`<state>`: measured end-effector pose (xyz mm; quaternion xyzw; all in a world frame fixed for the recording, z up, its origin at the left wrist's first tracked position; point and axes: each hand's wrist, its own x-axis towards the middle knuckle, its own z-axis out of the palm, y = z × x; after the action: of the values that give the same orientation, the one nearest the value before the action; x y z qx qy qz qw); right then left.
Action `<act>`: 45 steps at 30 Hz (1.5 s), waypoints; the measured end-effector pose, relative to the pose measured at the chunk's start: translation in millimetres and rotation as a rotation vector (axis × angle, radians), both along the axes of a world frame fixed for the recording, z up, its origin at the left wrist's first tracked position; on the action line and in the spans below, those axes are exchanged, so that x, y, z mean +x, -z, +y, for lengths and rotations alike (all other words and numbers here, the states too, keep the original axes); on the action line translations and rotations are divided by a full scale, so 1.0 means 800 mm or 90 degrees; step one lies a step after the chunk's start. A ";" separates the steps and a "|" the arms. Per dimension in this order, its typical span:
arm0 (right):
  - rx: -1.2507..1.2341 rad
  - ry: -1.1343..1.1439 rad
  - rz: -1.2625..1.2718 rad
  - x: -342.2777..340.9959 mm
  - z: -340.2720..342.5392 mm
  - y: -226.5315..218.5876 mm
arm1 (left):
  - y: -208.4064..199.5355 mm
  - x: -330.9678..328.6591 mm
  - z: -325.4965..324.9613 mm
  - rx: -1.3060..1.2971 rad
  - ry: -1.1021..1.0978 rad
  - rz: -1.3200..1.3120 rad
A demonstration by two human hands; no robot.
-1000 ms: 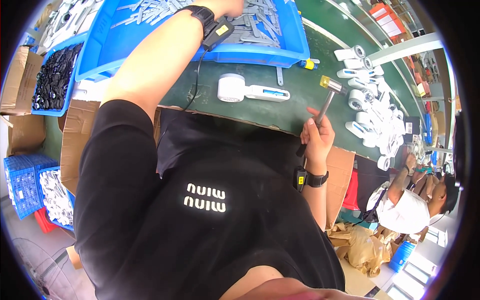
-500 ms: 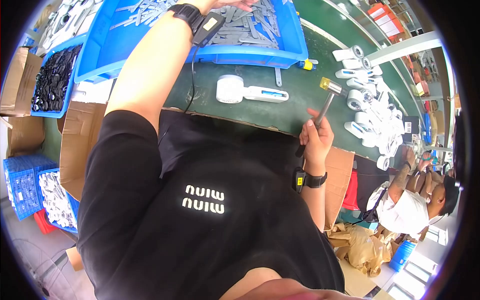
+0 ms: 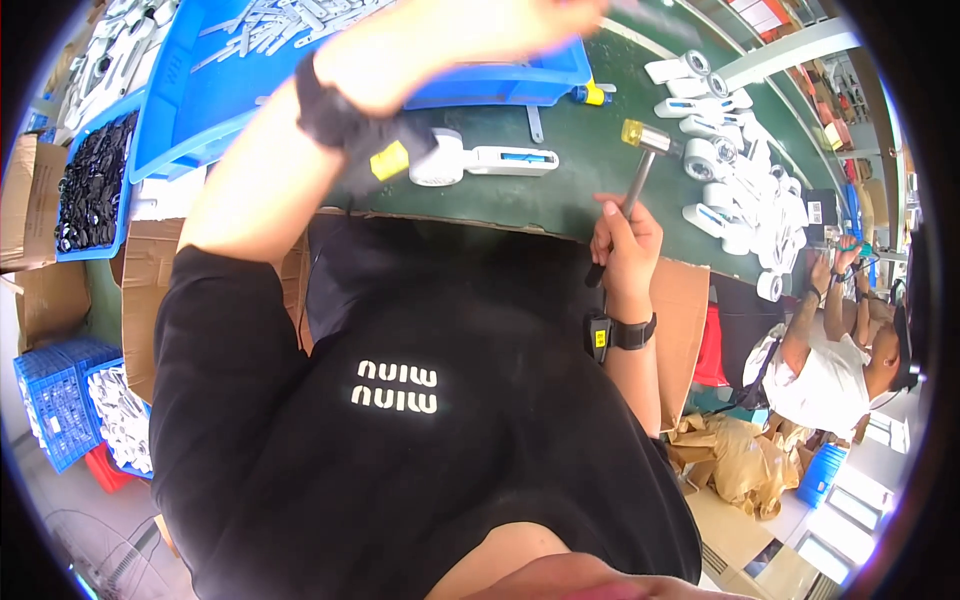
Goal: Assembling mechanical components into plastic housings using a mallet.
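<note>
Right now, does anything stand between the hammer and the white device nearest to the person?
Nothing visible: only green bench shows between the hammer, held in the right hand, and the handle of the white device. At its round end, a blurred black left-wrist module overlaps it in view.

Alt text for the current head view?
Blurred left hand extends across a blue tray of grey strips; right hand grips a yellow-tipped mallet. A white device lies on the green bench.
</note>
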<state>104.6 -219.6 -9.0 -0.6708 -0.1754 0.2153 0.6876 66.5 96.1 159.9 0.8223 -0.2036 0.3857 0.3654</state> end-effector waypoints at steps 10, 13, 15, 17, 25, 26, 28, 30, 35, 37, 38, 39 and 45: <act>0.131 0.015 0.077 -0.019 0.040 -0.049 | 0.156 -0.094 -0.105 0.093 -0.115 0.009; 0.111 -0.020 0.029 0.008 0.037 -0.033 | 0.163 -0.099 -0.097 0.034 -0.209 0.040; 0.113 -0.040 0.048 0.026 0.033 -0.035 | 0.159 -0.098 -0.087 0.076 -0.263 0.057; 0.036 -0.208 0.123 0.044 0.034 -0.039 | 0.157 -0.095 -0.081 0.158 -0.251 0.204; -0.031 -0.236 0.067 0.037 0.038 -0.023 | 0.182 -0.074 -0.097 0.205 -0.227 0.271; -0.042 -0.244 0.061 0.037 0.039 -0.024 | 0.185 -0.073 -0.098 0.212 -0.235 0.265; -0.052 -0.246 0.060 0.037 0.041 -0.025 | 0.189 -0.072 -0.100 0.221 -0.236 0.263; -0.060 -0.257 0.029 0.036 0.043 -0.024 | 0.191 -0.072 -0.101 0.202 -0.244 0.245; -0.076 -0.262 0.000 0.036 0.041 -0.023 | 0.189 -0.072 -0.106 0.140 -0.263 0.241; -0.077 -0.258 0.000 0.035 0.039 -0.021 | 0.187 -0.072 -0.106 0.166 -0.245 0.250; -0.076 -0.261 -0.008 0.036 0.039 -0.020 | 0.189 -0.072 -0.104 0.168 -0.244 0.252; -0.075 -0.265 -0.016 0.036 0.039 -0.020 | 0.194 -0.071 -0.101 0.180 -0.239 0.231; -0.083 -0.266 -0.066 0.033 0.038 -0.017 | 0.193 -0.076 -0.103 0.240 -0.279 0.139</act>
<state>131.2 -189.0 4.8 -0.6734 -0.3314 0.3289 0.5732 5.8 13.8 5.3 0.9367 -0.0489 0.3198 0.1341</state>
